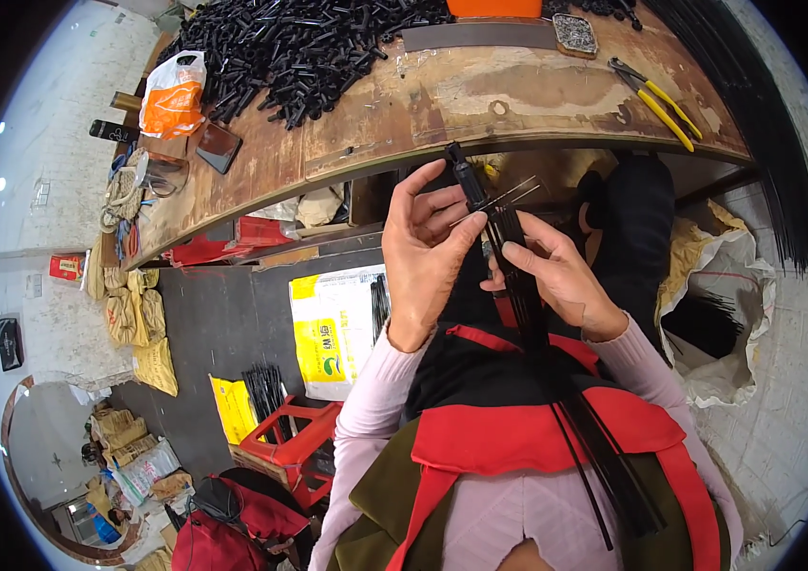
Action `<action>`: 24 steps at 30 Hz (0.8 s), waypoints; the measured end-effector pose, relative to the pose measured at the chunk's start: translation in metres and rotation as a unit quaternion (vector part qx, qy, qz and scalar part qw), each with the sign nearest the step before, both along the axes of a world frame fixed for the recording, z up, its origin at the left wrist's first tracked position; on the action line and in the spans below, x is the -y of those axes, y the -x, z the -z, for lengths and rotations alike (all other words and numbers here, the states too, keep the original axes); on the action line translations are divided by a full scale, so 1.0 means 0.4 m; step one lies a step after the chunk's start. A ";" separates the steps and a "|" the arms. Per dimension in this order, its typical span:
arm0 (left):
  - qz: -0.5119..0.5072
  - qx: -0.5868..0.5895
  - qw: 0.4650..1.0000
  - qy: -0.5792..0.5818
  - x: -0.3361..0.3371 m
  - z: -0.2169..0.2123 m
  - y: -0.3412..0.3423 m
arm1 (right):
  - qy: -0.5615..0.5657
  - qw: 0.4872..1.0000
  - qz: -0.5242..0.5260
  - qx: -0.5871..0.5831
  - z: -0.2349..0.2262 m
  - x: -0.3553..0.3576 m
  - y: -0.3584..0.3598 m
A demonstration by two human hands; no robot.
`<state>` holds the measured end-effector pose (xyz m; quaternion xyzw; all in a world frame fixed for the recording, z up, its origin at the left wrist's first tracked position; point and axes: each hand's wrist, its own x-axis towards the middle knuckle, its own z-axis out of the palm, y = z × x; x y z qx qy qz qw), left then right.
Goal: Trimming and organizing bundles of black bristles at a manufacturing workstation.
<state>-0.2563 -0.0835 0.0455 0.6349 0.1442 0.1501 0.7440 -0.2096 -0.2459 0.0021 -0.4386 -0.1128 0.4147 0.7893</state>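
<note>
My left hand (423,252) is closed with its thumb and fingers at a narrow black plastic piece (468,184), which tilts upward near the table's front edge. A few thin bare metal wires (516,193) stick out beside it, close to the left thumb. My right hand (561,276) is closed around a bundle of long thin black rods (530,314) just below the piece. The rods run down across my lap and over the red and black apron (537,433). My fingers hide where the rods meet the plastic piece.
On the wooden table (480,95) lies a large heap of black plastic pieces (280,57). Yellow-handled pliers (666,109), a phone (218,147) and an orange-white bag (174,100) lie there too. A red stool (295,443) stands at left; an open sack (723,314) at right.
</note>
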 end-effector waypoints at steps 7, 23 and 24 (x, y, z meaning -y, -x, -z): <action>0.041 -0.023 0.998 0.030 -0.044 0.021 -0.004 | 0.007 1.000 -0.008 0.003 -0.006 0.001 0.003; 0.172 -0.028 0.972 0.156 -0.052 0.082 -0.027 | -0.043 0.999 -0.020 -0.018 0.010 0.014 -0.005; 0.155 -0.019 0.981 0.119 -0.042 0.060 -0.022 | -0.034 0.999 -0.009 0.002 0.002 0.016 -0.004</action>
